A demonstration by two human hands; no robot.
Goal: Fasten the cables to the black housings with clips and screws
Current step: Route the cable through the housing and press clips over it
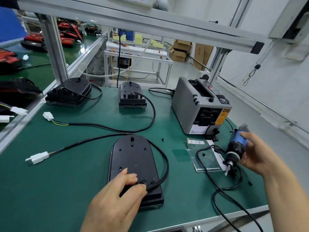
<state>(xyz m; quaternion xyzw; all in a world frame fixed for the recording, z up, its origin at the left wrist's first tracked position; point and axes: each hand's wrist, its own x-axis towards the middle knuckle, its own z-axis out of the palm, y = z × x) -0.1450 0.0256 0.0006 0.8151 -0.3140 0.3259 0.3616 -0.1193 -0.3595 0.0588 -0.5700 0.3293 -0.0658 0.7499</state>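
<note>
Fingers (132, 180) of the left hand (115, 200) curled, pinching the black cable (158, 182) at the near end of the closest black housing (132, 156), flat on the green desk (66, 190). Those of the right hand (257, 153) wrapped round a blue-and-black electric screwdriver (235, 148), tilted, bit down over a paper sheet (209, 158) beside that housing. Second housing (132, 96) at mid-desk rear, third housing (71, 91) far left, grey tape dispenser (200, 108) to the right.
</note>
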